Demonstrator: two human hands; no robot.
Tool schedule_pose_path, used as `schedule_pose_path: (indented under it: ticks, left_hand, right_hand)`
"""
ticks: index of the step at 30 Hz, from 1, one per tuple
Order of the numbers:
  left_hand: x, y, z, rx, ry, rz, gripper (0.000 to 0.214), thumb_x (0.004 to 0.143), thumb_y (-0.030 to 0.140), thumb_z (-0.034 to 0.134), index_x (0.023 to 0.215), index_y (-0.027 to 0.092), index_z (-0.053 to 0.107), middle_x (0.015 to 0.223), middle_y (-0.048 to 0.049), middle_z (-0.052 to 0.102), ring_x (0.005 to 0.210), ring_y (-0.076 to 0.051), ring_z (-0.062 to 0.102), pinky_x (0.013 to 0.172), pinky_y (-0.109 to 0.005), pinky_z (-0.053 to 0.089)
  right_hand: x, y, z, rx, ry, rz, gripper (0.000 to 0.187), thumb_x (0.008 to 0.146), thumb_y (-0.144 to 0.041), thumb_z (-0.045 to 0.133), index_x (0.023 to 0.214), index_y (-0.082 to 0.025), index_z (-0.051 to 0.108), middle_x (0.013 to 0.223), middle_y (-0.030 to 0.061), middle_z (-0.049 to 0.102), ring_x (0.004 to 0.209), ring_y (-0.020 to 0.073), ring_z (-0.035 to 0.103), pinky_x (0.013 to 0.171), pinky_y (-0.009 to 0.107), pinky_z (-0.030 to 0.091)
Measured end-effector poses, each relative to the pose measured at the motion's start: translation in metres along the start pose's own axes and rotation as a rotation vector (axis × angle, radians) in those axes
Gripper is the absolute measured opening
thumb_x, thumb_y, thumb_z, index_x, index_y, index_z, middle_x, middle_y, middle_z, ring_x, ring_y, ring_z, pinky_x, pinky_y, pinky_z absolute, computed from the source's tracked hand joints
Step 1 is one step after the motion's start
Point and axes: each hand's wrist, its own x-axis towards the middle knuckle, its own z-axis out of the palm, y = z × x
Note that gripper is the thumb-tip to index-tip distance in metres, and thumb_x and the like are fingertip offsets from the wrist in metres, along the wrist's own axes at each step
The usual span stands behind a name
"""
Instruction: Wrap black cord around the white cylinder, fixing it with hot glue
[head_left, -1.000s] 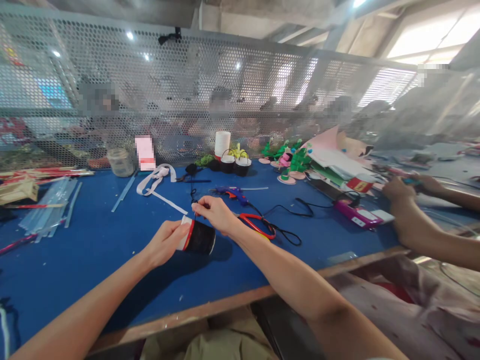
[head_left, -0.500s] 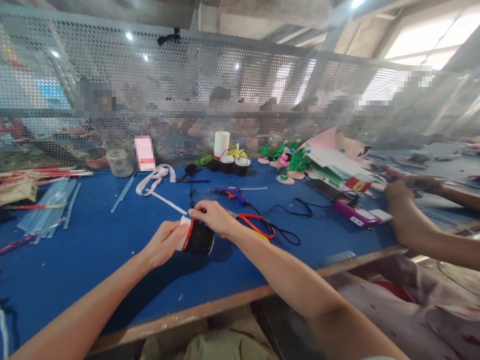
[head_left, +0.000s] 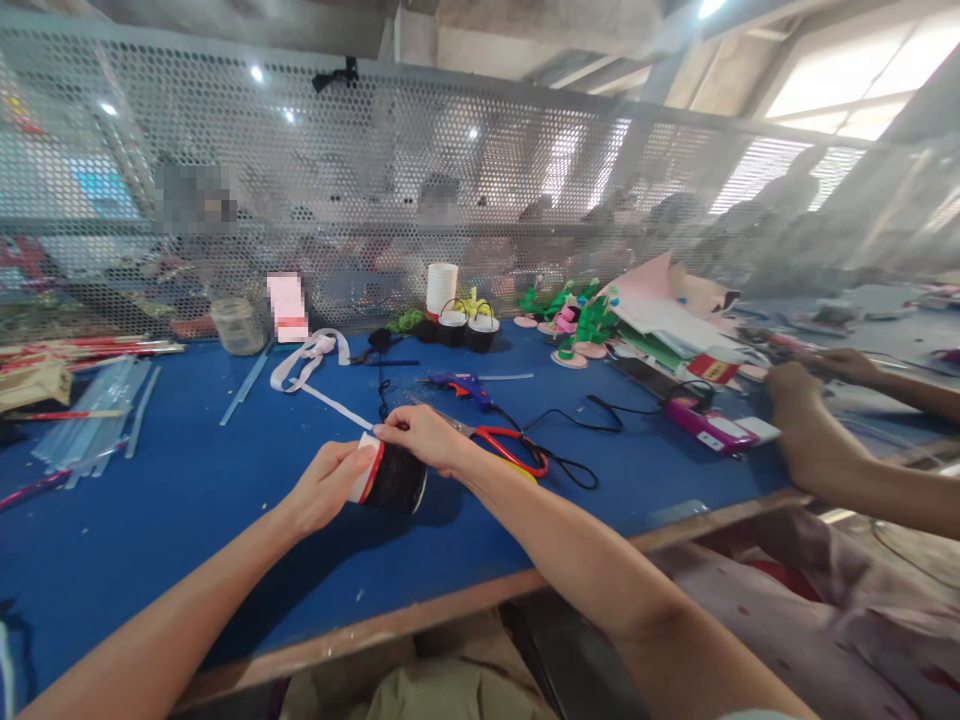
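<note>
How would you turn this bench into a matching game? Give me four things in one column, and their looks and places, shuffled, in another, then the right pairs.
Column one:
1. Held cup
2. Scissors
3. Glue gun
4. Jar

Column two:
A. Mostly blue, lying on its side
B. See-through, standing near the mesh
C. Black with a red band, in the left hand
D. Red-handled, lying by the right hand

Right pairs: 1-C, 2-D, 3-A, 4-B
</note>
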Motion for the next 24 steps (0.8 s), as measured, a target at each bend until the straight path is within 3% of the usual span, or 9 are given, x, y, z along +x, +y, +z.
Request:
schedule_pose_path:
  ticks: [5,8,12,15,19,24]
  left_hand:
    - [0.000,0.000,0.001,-0.024,0.020,-0.028,0.034,0.069,0.042,0.040,0.047,0.015,0.039,0.044,0.0053,0.031,0.042,-0.006,0.023,0.041,-0.021,0.019]
    - [0.002,0.000,0.001,-0.074,0.071,-0.068,0.032,0.067,0.039,0.044,0.047,0.015,0.042,0.043,0.0051,0.035,0.041,-0.006,0.027,0.041,-0.020,0.020]
    - [0.009,0.000,-0.004,-0.256,0.347,-0.176,0.026,0.064,0.034,0.047,0.046,0.015,0.044,0.039,0.0060,0.039,0.038,-0.006,0.031,0.038,-0.020,0.023]
    - [0.015,0.000,-0.008,-0.410,0.483,-0.278,0.021,0.061,0.030,0.048,0.046,0.016,0.043,0.036,0.0074,0.037,0.034,-0.006,0.033,0.035,-0.019,0.023]
    - [0.018,-0.002,-0.009,-0.494,0.490,-0.309,0.021,0.061,0.031,0.050,0.048,0.016,0.042,0.035,0.0080,0.038,0.033,-0.006,0.036,0.036,-0.019,0.028]
    - [0.017,-0.003,-0.010,-0.515,0.320,-0.188,0.031,0.064,0.043,0.052,0.058,0.013,0.052,0.045,0.0036,0.049,0.042,-0.009,0.044,0.044,-0.021,0.035]
  right_hand:
    - [0.002,0.004,0.002,0.033,-0.014,0.003,0.021,0.066,-0.033,0.058,0.055,-0.015,0.051,0.041,-0.0089,0.036,0.037,0.0045,0.028,0.038,0.019,0.022]
    - [0.006,0.008,0.000,0.061,-0.006,0.005,0.029,0.072,-0.036,0.050,0.053,-0.014,0.053,0.043,-0.0061,0.041,0.039,0.0051,0.035,0.040,0.019,0.027]
    - [0.008,0.009,-0.007,0.209,0.010,0.025,0.042,0.078,-0.046,0.037,0.066,-0.012,0.057,0.063,0.0028,0.056,0.054,0.0092,0.051,0.050,0.021,0.040]
    - [0.004,0.009,-0.008,0.119,-0.075,-0.108,0.043,0.072,-0.052,0.044,0.086,-0.013,0.057,0.074,0.0048,0.059,0.063,0.0121,0.054,0.055,0.024,0.043]
    - [-0.003,0.008,-0.003,-0.091,-0.075,-0.230,0.053,0.058,-0.040,0.065,0.104,-0.017,0.050,0.084,0.0030,0.057,0.071,0.0137,0.053,0.063,0.027,0.044]
    - [-0.001,0.009,-0.003,0.077,-0.132,-0.137,0.042,0.063,-0.036,0.061,0.098,-0.015,0.049,0.074,0.0013,0.054,0.055,0.0103,0.053,0.049,0.024,0.047]
